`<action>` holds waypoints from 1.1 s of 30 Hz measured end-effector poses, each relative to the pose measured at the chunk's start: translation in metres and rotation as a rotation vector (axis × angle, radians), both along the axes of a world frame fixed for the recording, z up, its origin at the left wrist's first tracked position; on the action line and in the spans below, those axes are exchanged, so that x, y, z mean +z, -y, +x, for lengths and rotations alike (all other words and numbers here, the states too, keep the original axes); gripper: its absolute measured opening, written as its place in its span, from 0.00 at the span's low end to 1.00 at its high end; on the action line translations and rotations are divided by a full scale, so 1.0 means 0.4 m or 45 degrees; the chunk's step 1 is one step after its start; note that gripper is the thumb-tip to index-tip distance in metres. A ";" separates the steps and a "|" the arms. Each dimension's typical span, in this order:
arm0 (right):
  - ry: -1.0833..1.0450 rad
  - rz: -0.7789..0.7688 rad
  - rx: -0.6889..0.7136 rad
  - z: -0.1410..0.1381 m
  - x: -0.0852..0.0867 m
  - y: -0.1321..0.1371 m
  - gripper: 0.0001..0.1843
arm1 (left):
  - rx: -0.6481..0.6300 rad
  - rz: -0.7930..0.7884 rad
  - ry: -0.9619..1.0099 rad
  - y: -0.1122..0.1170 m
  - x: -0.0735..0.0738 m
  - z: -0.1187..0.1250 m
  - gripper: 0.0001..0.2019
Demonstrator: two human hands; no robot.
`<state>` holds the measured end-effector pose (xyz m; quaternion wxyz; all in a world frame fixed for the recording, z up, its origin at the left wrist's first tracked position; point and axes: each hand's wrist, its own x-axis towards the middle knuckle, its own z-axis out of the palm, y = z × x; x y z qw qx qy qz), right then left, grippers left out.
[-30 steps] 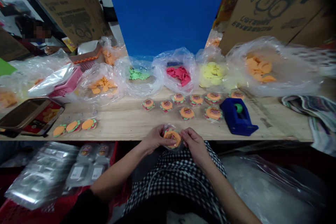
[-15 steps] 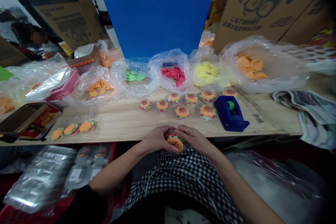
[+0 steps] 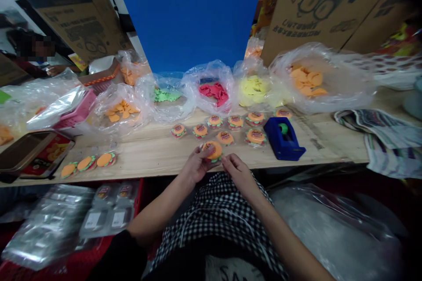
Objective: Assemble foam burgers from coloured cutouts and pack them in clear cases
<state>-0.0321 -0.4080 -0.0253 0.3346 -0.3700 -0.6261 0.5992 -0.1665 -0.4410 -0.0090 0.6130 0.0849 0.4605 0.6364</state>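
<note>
My left hand (image 3: 196,164) pinches a small burger-shaped foam piece (image 3: 213,149) wrapped in clear film, holding it at the front edge of the wooden table (image 3: 154,153). My right hand (image 3: 236,168) is just to its right with fingers curled, fingertips near the wrapper's lower edge; whether it grips the film I cannot tell. Several more wrapped burger pieces (image 3: 225,138) lie in two rows just beyond. A blue tape dispenser (image 3: 282,138) stands to their right.
Clear bags of foam cut-outs line the back: orange (image 3: 121,109), green (image 3: 166,95), red (image 3: 214,92), yellow (image 3: 253,85), orange (image 3: 308,80). Three unwrapped burgers (image 3: 86,163) lie at left by a tin tray (image 3: 29,151). Packed bags (image 3: 108,210) sit in a red crate below. Newspaper (image 3: 379,129) at right.
Both hands have moved up from my lap to the table edge, carrying the wrapped burger piece forward. The camera has shifted slightly to the right.
</note>
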 end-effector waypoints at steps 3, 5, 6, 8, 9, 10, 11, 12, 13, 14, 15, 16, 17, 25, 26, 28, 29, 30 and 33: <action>-0.091 0.000 -0.178 -0.009 -0.008 0.010 0.18 | 0.021 0.028 0.036 -0.007 -0.004 0.025 0.17; -0.146 -0.011 -0.246 -0.009 -0.019 0.013 0.18 | 0.004 0.041 0.050 -0.008 -0.006 0.041 0.18; -0.174 -0.013 -0.277 -0.008 -0.024 0.014 0.18 | -0.001 0.053 0.063 -0.009 -0.006 0.047 0.18; -0.218 -0.004 -0.331 -0.003 -0.030 0.015 0.17 | 0.006 0.087 0.097 -0.010 -0.005 0.056 0.18; -0.229 0.002 -0.342 0.001 -0.030 0.014 0.16 | 0.014 0.097 0.111 -0.009 -0.005 0.057 0.18; -0.227 0.008 -0.336 0.006 -0.027 0.010 0.16 | 0.006 0.091 0.111 -0.008 -0.003 0.055 0.17; -0.212 0.013 -0.312 0.013 -0.023 0.005 0.16 | -0.022 0.069 0.090 -0.005 -0.002 0.050 0.17; -0.190 0.018 -0.280 0.021 -0.017 -0.003 0.16 | -0.071 0.041 0.043 0.000 0.000 0.042 0.17; -0.167 0.019 -0.242 0.030 -0.011 -0.013 0.16 | -0.136 0.015 -0.030 0.006 0.002 0.033 0.17; -0.148 0.015 -0.201 0.040 -0.005 -0.024 0.16 | -0.211 0.000 -0.120 0.013 0.004 0.024 0.18; -0.133 0.008 -0.156 0.049 -0.001 -0.034 0.16 | -0.290 0.001 -0.214 0.022 0.005 0.016 0.20; -0.121 -0.002 -0.109 0.057 0.002 -0.042 0.15 | -0.359 0.019 -0.293 0.030 0.004 0.010 0.22; -0.107 -0.011 -0.060 0.065 0.002 -0.048 0.15 | -0.401 0.048 -0.348 0.038 0.002 0.009 0.26; 0.110 0.074 0.157 0.142 -0.052 -0.022 0.14 | -0.194 0.155 -0.239 0.086 -0.078 0.102 0.27; 0.151 0.063 0.224 0.160 -0.063 -0.016 0.14 | -0.220 0.135 -0.252 0.099 -0.097 0.114 0.26; 0.250 0.028 0.410 0.198 -0.089 -0.002 0.15 | -0.339 0.089 -0.291 0.130 -0.135 0.134 0.25; 0.298 0.007 0.501 0.217 -0.104 0.008 0.15 | -0.419 0.066 -0.313 0.148 -0.154 0.140 0.24; 0.342 -0.011 0.581 0.234 -0.119 0.020 0.15 | -0.500 0.046 -0.331 0.166 -0.171 0.145 0.24; 0.432 -0.048 0.687 0.275 -0.158 0.064 0.15 | -0.706 0.029 -0.356 0.205 -0.206 0.151 0.23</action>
